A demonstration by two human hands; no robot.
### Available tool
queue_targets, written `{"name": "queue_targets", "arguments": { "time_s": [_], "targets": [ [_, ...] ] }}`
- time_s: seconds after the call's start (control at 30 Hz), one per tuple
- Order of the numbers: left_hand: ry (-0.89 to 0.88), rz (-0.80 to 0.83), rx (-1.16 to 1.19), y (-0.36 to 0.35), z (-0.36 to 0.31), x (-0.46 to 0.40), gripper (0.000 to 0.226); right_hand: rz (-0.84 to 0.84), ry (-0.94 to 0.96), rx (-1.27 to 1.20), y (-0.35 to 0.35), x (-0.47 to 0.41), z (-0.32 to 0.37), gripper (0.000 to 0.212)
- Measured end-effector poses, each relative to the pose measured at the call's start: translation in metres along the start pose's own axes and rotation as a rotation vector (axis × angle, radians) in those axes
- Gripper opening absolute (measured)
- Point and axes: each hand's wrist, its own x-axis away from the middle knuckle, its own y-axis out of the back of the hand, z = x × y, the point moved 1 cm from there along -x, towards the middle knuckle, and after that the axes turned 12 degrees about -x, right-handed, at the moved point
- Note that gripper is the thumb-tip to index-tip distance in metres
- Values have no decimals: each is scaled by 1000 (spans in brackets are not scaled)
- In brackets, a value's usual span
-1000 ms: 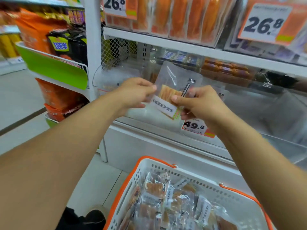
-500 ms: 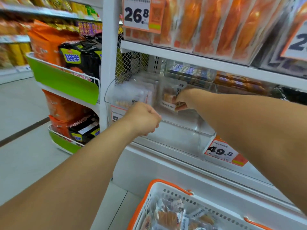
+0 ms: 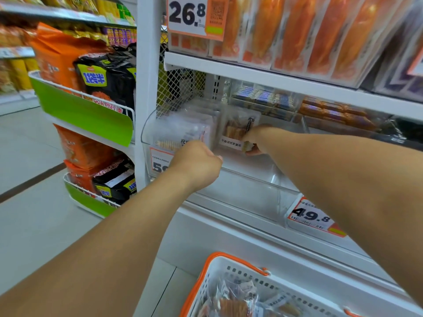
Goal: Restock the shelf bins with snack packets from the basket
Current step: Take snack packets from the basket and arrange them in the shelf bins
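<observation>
A clear snack packet (image 3: pixel 237 131) with brown pieces and a white label stands upright inside the clear plastic shelf bin (image 3: pixel 249 191). My right hand (image 3: pixel 256 139) reaches into the bin and pinches the packet's lower right corner. Just in front of the bin's left end, my left hand (image 3: pixel 198 162) is curled into a fist with nothing in it. The white basket (image 3: pixel 219 273) with orange rim sits at the bottom, holding several similar packets (image 3: pixel 233 303).
Another clear bin (image 3: pixel 155 138) to the left holds pale packets. Price tags read 49.8 (image 3: pixel 312 216) and 26.8 (image 3: pixel 190 14). Orange packs fill the shelf above. A green-fronted rack (image 3: pixel 87 113) with orange and black bags stands at left over grey floor.
Both hands held the packet in front of the shelf a second ago. My right hand has carried it into the bin; my left hand let go and closed.
</observation>
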Motion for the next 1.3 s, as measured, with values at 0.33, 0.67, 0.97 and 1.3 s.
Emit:
{"name": "queue_targets", "arguments": {
  "time_s": [0.33, 0.67, 0.97, 1.3],
  "targets": [
    [-126, 272, -395, -9, -16, 17, 37, 61, 462, 499, 34, 119, 18, 28],
    [-261, 972, -1029, -104, -21, 76, 25, 622, 387, 730, 92, 216, -258, 26],
    [-373, 951, -1164, -136, -35, 90, 34, 329, -2, 208, 60, 205, -409, 31],
    [-331, 954, -1186, -132, -20, 84, 32, 223, -184, -207, 13, 170, -400, 25]
  ]
}}
